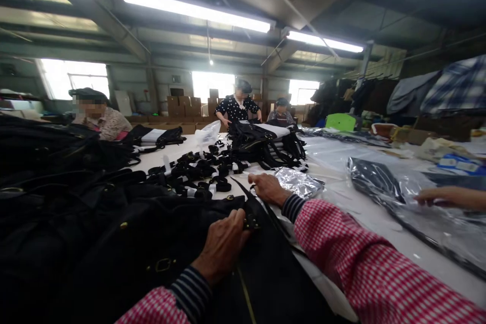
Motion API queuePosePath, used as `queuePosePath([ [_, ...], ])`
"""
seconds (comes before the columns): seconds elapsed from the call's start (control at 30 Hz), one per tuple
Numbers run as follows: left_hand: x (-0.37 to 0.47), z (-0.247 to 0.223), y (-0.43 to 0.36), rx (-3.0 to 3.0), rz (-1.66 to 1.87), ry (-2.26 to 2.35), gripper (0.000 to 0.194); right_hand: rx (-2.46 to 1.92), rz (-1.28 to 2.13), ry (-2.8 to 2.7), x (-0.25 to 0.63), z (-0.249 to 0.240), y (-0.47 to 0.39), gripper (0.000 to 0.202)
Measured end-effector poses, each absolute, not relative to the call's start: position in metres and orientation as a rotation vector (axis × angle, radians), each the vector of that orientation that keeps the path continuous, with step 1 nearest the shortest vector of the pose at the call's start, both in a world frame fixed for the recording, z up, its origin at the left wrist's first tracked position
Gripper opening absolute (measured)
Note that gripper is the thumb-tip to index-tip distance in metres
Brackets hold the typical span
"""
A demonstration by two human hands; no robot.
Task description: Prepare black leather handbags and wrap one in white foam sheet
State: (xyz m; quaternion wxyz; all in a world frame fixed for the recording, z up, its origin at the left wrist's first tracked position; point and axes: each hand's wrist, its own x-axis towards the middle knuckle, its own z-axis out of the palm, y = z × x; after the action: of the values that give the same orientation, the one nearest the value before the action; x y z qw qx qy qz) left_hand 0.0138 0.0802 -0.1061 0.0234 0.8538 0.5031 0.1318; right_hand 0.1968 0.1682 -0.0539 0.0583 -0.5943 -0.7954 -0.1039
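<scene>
Along the near edge of the white table (402, 238), a black bag (281, 268) lay below the hands, its brass zip (246, 296) running toward that edge. More dark bags (94, 207) were heaped at its left, so alike in colour that where one ended and the next began was hard to tell. The left hand (224, 248) was clamped on cloth beside a metal clasp (251, 221), its thumb hidden. The right hand (270, 188) stood apart from it, farther from the near edge, fingers curled by a pointed strap (243, 185); whether they pinched it, I could not tell. Beyond lay loose coils (201, 169) of black webbing, and just beside the right hand, a clear plastic packet (299, 182). The likeliest trouble seemed a snag: a hard pull on the strap could catch the clasp or drag a neighbouring bag along, since dark cloth crowded there. A wide sweep of the right hand might shove the packet or scatter the coils, both being so near. Pressure from the heap could also crease the cloth. Toward the table's right edge, another person's hand (436, 196) reached over a plastic-wrapped bundle (374, 177), well apart from these.
</scene>
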Motion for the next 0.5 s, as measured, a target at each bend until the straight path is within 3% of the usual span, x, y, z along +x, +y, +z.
queuePosePath([
  [0.3,0.01,-0.113,0.086,2.685,0.271,1.648,0.028,-1.884,-0.281,-2.258,0.225,-0.005,0.188,0.033],
  [0.5,0.01,-0.113,0.085,2.668,0.272,1.673,0.033,-1.597,-0.142,-2.283,0.233,0.013,0.195,0.081],
])
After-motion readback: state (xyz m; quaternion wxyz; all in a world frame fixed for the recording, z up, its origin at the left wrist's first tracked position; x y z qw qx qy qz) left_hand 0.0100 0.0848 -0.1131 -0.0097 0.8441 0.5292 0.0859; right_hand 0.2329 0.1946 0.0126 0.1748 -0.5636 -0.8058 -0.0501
